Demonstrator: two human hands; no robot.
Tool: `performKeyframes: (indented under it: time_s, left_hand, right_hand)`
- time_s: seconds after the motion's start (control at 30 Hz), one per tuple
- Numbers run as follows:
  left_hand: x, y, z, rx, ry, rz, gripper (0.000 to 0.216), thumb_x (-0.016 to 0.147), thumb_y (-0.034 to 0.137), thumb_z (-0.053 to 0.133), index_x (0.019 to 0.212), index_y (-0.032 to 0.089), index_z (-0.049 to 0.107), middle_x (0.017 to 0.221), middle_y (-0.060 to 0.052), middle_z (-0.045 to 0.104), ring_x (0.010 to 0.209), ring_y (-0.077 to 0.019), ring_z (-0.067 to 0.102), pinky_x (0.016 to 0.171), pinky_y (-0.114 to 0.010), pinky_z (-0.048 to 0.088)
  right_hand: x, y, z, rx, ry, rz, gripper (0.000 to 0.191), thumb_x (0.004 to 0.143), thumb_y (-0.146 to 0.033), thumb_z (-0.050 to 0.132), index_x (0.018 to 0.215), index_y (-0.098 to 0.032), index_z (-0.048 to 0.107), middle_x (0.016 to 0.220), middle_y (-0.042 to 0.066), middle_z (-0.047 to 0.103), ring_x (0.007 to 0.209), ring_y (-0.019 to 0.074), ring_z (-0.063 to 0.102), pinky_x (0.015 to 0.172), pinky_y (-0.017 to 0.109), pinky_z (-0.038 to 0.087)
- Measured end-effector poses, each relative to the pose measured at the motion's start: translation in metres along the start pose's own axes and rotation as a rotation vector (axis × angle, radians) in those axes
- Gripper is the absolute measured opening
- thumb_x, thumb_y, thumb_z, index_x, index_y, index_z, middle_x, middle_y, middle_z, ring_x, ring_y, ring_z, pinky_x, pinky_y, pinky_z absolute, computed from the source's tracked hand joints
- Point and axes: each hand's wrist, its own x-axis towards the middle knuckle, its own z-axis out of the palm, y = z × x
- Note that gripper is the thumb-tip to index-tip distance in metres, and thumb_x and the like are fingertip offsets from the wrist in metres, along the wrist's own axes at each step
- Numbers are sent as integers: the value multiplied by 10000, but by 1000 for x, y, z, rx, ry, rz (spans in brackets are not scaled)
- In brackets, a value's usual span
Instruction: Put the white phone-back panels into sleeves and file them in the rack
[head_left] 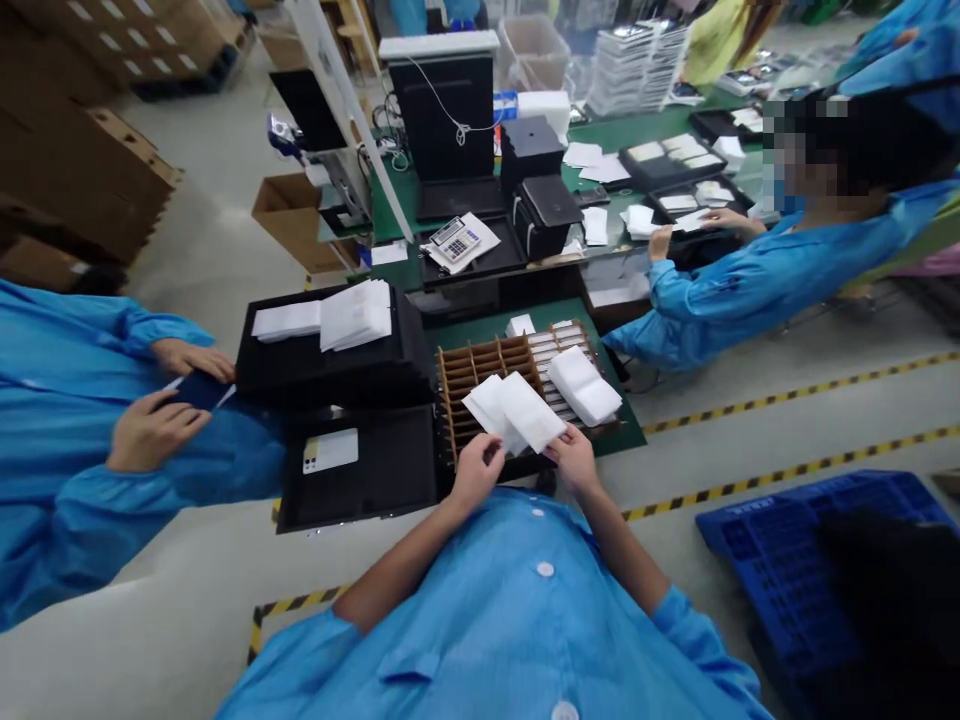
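My right hand (pixel 576 462) pinches the near corner of a flat white pouch (pixel 531 410), thumb on top. Beside it, further white pouches (pixel 487 402) lie partly beneath that pouch, over the divider grid. My left hand (pixel 478 472) is closed, thumb and fingertips curled together close to their near edge; whether anything thin is between them is hidden. Under the pouches stands a brown cardboard divider grid (pixel 472 362), with open cells on the left and thin whitish items in slots at the right. A stack of white pouches (pixel 585 385) rests on its right part.
Left of the grid, a black tray stack (pixel 330 370) carries white pouches (pixel 356 315); a white phone-like item (pixel 331 451) lies in a lower black tray (pixel 390 470). Co-workers sit at left and right. A calculator (pixel 457 242) is behind; a blue pallet (pixel 795 570) lies at right.
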Motion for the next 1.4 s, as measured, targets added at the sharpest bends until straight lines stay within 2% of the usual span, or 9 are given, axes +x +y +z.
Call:
performKeyframes:
  time_s: [0.13, 0.27, 0.4, 0.57, 0.8, 0.97, 1.2, 1.3, 1.4]
  left_hand:
    - [28, -18, -1, -337, 235, -406, 361, 830, 167, 778, 1171, 185, 663, 1270, -139, 707, 1105, -237, 705, 1011, -386, 556]
    - [51, -22, 2, -569, 230, -641, 491, 853, 190, 783, 1299, 207, 579, 1332, -150, 699, 1150, -231, 708, 1063, -418, 523]
    - [67, -21, 7, -661, 121, -737, 348, 864, 203, 760, 1179, 191, 612, 1198, -127, 761, 980, -204, 745, 1003, -384, 540]
    - [77, -17, 13, -642, 101, -730, 366, 823, 176, 733, 1169, 202, 619, 1130, -103, 779, 907, -216, 741, 899, -373, 569]
    - [63, -12, 32, -686, 224, -654, 425, 680, 119, 807, 1080, 182, 677, 1062, -100, 791, 1007, -254, 733, 895, -345, 574]
    - [54, -13, 28, -779, 253, -563, 454, 799, 342, 833, 1178, 168, 654, 1118, -114, 768, 1015, -245, 734, 893, -336, 576]
    - [16, 50, -24, -986, -88, -411, 680, 712, 495, 923, 1249, 190, 639, 1044, -78, 743, 878, -213, 724, 797, -313, 580]
    - [0, 79, -35, -989, -279, -394, 692, 734, 508, 908, 1294, 197, 644, 1118, -98, 743, 918, -243, 725, 840, -365, 588]
    - [-16, 92, -37, -912, -458, -384, 792, 740, 547, 902, 1398, 206, 623, 1216, -131, 730, 1051, -325, 719, 931, -454, 583]
  right_hand:
    - [14, 6, 24, -257, -19, 8, 381, 708, -287, 760, 1064, -179, 680, 858, 22, 781, 763, 215, 772, 695, 325, 650]
    - [21, -1, 11, -855, -11, -145, 323, 844, -296, 677, 1139, -175, 729, 828, 40, 767, 771, 244, 769, 782, 361, 624]
    - [40, -17, 22, -1218, -66, -448, 474, 966, -376, 635, 1390, -167, 664, 1291, 147, 759, 1241, 294, 686, 1116, 390, 488]
    - [68, -18, 71, -1446, -254, -249, 624, 933, -488, 731, 1425, -123, 610, 1377, 213, 710, 1294, 354, 645, 1057, 390, 484]
    - [66, 0, 67, -1345, -323, -294, 491, 868, -267, 702, 1344, -155, 667, 1239, 153, 780, 1176, 315, 734, 915, 317, 528]
    - [41, 10, 73, -1223, -344, -370, 594, 925, -329, 612, 1492, -155, 577, 1212, 168, 780, 1137, 336, 757, 935, 394, 567]
    - [-31, -77, 75, -795, -702, -333, 622, 877, -431, 738, 1463, -256, 627, 1317, 104, 742, 1109, 279, 739, 968, 440, 624]
    - [-27, -117, 78, -554, -455, -441, 640, 894, -516, 765, 1474, -293, 611, 1523, 104, 628, 1394, 298, 597, 1093, 453, 566]
    - [-16, -126, 79, -512, -513, -371, 733, 855, -540, 820, 1512, -315, 587, 1593, 104, 577, 1414, 322, 591, 1096, 495, 562]
